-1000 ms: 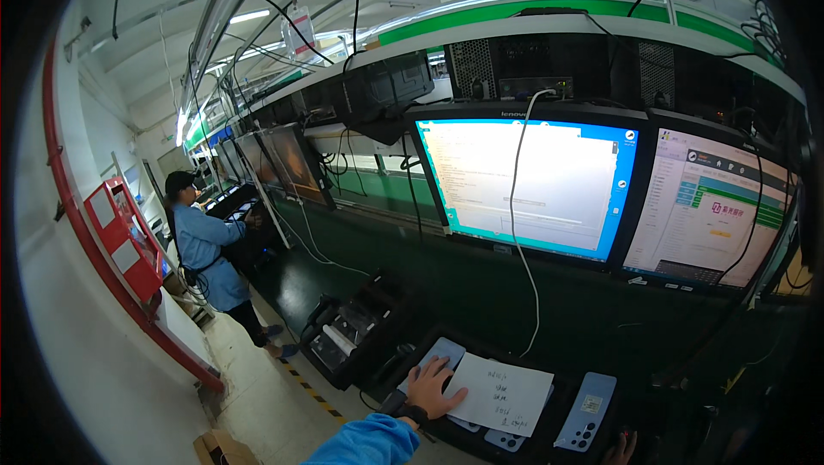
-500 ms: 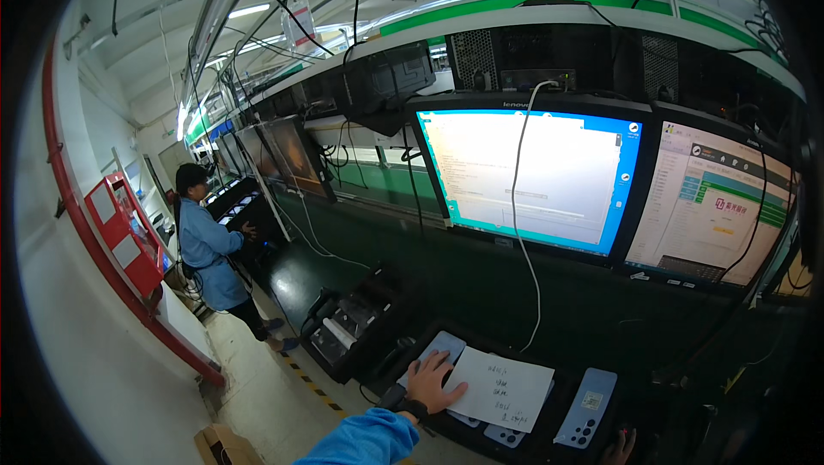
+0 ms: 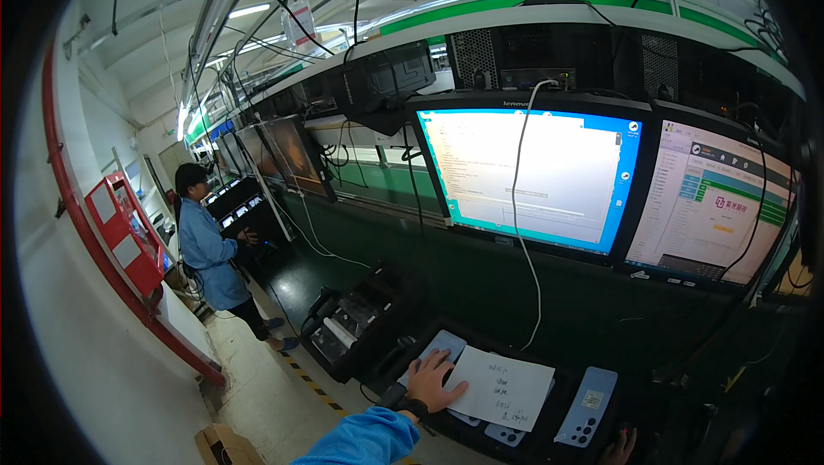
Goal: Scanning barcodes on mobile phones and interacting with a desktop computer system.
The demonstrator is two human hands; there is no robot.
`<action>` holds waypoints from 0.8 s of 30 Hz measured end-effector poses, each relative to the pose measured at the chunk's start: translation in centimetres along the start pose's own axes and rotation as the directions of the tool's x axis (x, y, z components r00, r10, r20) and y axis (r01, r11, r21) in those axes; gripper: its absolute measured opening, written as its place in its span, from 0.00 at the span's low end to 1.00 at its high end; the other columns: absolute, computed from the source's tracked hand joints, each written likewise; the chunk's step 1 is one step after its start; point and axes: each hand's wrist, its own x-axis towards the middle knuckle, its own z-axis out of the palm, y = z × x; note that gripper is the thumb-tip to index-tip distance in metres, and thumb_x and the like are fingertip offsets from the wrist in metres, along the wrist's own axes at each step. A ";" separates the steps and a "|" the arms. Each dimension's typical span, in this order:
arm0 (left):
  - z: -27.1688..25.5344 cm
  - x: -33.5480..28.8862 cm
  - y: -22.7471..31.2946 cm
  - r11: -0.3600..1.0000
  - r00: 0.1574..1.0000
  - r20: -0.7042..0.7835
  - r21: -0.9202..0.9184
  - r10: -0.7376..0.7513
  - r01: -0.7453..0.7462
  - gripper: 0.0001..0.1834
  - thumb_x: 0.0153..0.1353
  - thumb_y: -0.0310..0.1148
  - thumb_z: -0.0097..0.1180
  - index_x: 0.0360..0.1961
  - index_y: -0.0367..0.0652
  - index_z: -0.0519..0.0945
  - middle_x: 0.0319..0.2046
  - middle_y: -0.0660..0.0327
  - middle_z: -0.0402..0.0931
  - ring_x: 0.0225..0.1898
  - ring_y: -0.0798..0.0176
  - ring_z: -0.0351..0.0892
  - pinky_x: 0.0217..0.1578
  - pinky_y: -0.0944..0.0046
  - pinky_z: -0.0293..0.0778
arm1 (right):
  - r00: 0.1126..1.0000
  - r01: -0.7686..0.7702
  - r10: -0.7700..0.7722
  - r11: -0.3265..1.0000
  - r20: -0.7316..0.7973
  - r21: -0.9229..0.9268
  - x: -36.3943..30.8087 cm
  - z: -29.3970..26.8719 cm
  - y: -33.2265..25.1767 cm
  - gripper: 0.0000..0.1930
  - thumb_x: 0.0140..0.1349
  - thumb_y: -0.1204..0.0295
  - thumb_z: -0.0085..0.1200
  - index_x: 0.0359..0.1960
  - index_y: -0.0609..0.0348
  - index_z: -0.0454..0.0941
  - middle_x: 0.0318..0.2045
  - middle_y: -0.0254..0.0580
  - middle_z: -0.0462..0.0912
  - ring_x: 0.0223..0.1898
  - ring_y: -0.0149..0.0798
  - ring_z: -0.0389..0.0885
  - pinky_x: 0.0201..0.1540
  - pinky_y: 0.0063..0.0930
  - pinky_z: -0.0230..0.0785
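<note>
My left hand (image 3: 433,384) lies with fingers spread, partly on a light blue phone (image 3: 447,344) and partly on the left edge of a white handwritten sheet (image 3: 501,388). Under that sheet, the camera end of another light blue phone (image 3: 505,437) sticks out. To the right a third light blue phone (image 3: 587,407) lies back up, with a small square label on it. All rest on a dark tray. Close to that phone's lower end, my right hand (image 3: 620,446) shows only in part, in shadow at the bottom edge; I cannot make out what it holds, if anything.
A black box-like fixture (image 3: 356,321) stands left of the tray. Two lit monitors, one bright (image 3: 532,177) and one dimmer (image 3: 712,199), stand behind, with a white cable (image 3: 518,207) hanging down. A co-worker (image 3: 209,246) in blue works at a phone rack farther left.
My left hand and the phones stay in place. The right hand has shifted very slightly. The co-worker's arm at the rack has moved a little.
</note>
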 end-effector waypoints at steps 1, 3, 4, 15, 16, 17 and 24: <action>0.0 0.0 0.0 1.000 1.000 0.004 0.001 -0.005 0.005 0.27 0.51 0.55 0.59 0.43 0.44 0.79 0.61 0.57 0.66 0.67 0.54 0.57 0.61 0.41 0.49 | 1.000 0.002 -0.002 1.000 0.002 0.000 0.0 0.0 0.1 0.22 0.58 0.77 0.49 0.57 0.55 0.71 0.62 0.59 0.64 0.62 0.59 0.64 0.64 0.43 0.58; 0.1 0.0 -0.1 1.000 1.000 0.007 0.002 -0.010 0.010 0.27 0.51 0.55 0.59 0.43 0.44 0.79 0.61 0.57 0.66 0.67 0.54 0.57 0.61 0.41 0.49 | 1.000 0.028 -0.028 1.000 -0.007 0.012 0.1 0.1 0.2 0.23 0.57 0.77 0.49 0.57 0.55 0.71 0.62 0.59 0.64 0.62 0.60 0.64 0.64 0.43 0.58; 0.1 -0.1 -0.1 1.000 1.000 0.008 0.002 -0.009 0.009 0.27 0.51 0.55 0.59 0.43 0.44 0.79 0.61 0.57 0.66 0.67 0.54 0.57 0.61 0.41 0.49 | 1.000 0.029 -0.029 1.000 -0.006 0.011 0.0 0.1 0.3 0.23 0.57 0.77 0.49 0.57 0.55 0.71 0.62 0.59 0.64 0.62 0.60 0.64 0.64 0.43 0.58; 0.2 -0.2 -0.1 1.000 1.000 -0.013 -0.002 0.007 -0.007 0.27 0.50 0.54 0.60 0.42 0.44 0.79 0.61 0.57 0.67 0.66 0.54 0.58 0.61 0.41 0.50 | 1.000 -0.010 0.010 1.000 0.011 -0.006 -0.4 0.4 0.8 0.22 0.56 0.77 0.50 0.56 0.56 0.72 0.63 0.59 0.62 0.62 0.60 0.63 0.65 0.44 0.57; 0.1 -0.2 0.0 1.000 1.000 -0.008 -0.002 0.005 -0.005 0.27 0.50 0.54 0.60 0.42 0.44 0.79 0.61 0.57 0.67 0.66 0.54 0.58 0.61 0.41 0.50 | 1.000 -0.011 0.011 1.000 0.011 -0.006 -0.4 0.3 0.7 0.22 0.56 0.77 0.50 0.56 0.56 0.72 0.63 0.59 0.62 0.62 0.60 0.63 0.65 0.44 0.57; 0.0 -0.1 0.1 1.000 1.000 -0.003 -0.001 0.001 -0.001 0.27 0.50 0.54 0.60 0.42 0.44 0.79 0.61 0.57 0.67 0.66 0.54 0.58 0.61 0.41 0.50 | 1.000 -0.016 0.016 1.000 0.015 0.001 -0.3 0.3 0.6 0.22 0.56 0.77 0.50 0.56 0.56 0.72 0.63 0.59 0.63 0.62 0.60 0.63 0.65 0.44 0.58; 0.2 -0.3 0.0 1.000 1.000 -0.019 0.002 0.003 -0.003 0.26 0.50 0.54 0.59 0.42 0.44 0.80 0.61 0.57 0.66 0.66 0.54 0.58 0.61 0.43 0.50 | 1.000 -0.016 0.016 1.000 0.004 0.008 -0.4 0.4 0.7 0.22 0.56 0.76 0.50 0.55 0.56 0.72 0.62 0.59 0.64 0.61 0.61 0.64 0.64 0.44 0.58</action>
